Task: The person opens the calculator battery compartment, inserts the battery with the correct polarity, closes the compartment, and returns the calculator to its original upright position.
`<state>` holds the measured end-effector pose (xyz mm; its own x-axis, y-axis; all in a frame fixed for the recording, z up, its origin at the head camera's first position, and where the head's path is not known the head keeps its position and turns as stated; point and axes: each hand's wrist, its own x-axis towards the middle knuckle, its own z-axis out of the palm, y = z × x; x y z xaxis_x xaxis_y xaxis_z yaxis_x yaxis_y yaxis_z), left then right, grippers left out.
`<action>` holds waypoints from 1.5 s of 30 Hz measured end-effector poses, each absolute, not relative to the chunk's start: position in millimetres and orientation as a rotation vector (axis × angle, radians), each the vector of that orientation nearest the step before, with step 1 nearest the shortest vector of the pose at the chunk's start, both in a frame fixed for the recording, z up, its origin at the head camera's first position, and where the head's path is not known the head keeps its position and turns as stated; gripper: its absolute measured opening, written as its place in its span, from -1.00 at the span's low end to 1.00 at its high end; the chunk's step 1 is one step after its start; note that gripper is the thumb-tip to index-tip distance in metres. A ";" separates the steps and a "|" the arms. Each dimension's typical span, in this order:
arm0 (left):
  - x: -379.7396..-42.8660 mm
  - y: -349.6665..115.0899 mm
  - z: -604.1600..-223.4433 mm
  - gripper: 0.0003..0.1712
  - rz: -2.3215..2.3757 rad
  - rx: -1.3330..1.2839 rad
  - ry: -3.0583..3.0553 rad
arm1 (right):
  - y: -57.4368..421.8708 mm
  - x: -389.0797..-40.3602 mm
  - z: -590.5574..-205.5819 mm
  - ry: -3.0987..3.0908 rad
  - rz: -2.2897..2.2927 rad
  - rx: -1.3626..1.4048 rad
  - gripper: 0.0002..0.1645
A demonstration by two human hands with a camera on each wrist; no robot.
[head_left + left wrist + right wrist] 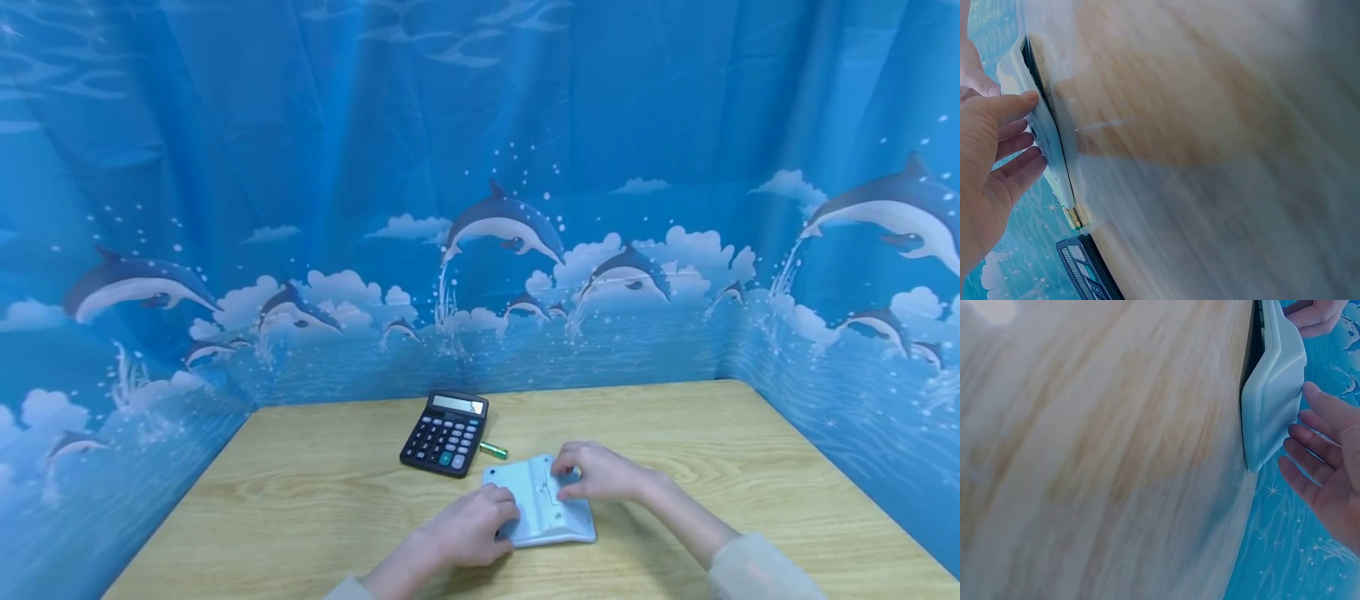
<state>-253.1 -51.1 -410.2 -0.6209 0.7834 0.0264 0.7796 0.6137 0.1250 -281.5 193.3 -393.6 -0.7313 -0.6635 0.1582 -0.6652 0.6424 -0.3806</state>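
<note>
Two hands on pale device [531, 517]: left hand [478, 523] grips left edge; right hand [602, 473], loosely bent, touches back; firm bracing, light pressure advisable.

A black calculator [446, 433] lay face up on the wood-grained counter [300, 492], its display [458, 405] at the far end and a teal key [446, 458] near its lower edge. Behind the counter and along both sides hung a creased blue backdrop [225, 125], printed with leaping dolphins [502, 223], white clouds [690, 250] and rippling water [637, 354].
</note>
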 end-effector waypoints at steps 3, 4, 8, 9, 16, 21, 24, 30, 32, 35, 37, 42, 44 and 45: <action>-253.1 -51.0 -410.2 -0.64 0.195 1.354 2.795 | 193.0 -281.8 -394.2 -2.832 0.650 1.161 -0.64; -253.2 -51.0 -410.1 -0.64 0.195 1.351 2.797 | 192.6 -281.6 -393.6 -2.827 0.645 1.167 -0.65; -253.2 -50.8 -410.4 -0.65 0.191 1.342 2.802 | 190.1 -280.6 -390.1 -2.828 0.630 1.186 -0.69; -253.0 -50.7 -410.5 -0.64 0.189 1.343 2.804 | 189.3 -280.1 -389.0 -2.830 0.625 1.190 -0.70; -252.6 -50.3 -410.4 -0.64 0.190 1.343 2.806 | 185.2 -278.7 -386.3 -2.869 0.633 1.162 -0.74; -252.2 -50.2 -409.7 -0.64 0.188 1.329 2.808 | 183.9 -278.5 -385.8 -2.866 0.661 1.153 -0.74; -251.9 -50.1 -409.6 -0.64 0.185 1.331 2.810 | 183.5 -278.9 -385.7 -2.857 0.669 1.156 -0.74; -252.6 -50.1 -409.3 -0.65 0.187 1.345 2.805 | 182.3 -278.1 -383.7 -2.848 0.659 1.165 -0.74; -252.8 -49.9 -409.0 -0.65 0.184 1.346 2.804 | 181.8 -278.2 -383.6 -2.858 0.657 1.155 -0.74; -252.9 -49.5 -408.9 -0.65 0.179 1.344 2.803 | 181.6 -278.2 -384.2 -2.876 0.667 1.139 -0.74; -252.9 -49.3 -409.4 -0.65 0.174 1.345 2.804 | 181.4 -278.4 -384.6 -2.888 0.675 1.128 -0.75; -252.9 -49.4 -409.3 -0.65 0.176 1.355 2.808 | 181.0 -278.5 -384.0 -2.880 0.664 1.132 -0.77; -252.8 -49.3 -408.5 -0.65 0.180 1.351 2.807 | 181.1 -278.6 -384.0 -2.871 0.646 1.140 -0.81; -252.6 -49.1 -408.0 -0.65 0.181 1.348 2.806 | 181.4 -278.8 -384.4 -2.871 0.642 1.141 -0.83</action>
<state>-252.6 -49.1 -408.0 -0.6261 0.7792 0.0289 0.7765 0.6196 0.1147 -278.8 181.4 -384.4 -0.7386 -0.6607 0.1343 -0.6550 0.6560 -0.3750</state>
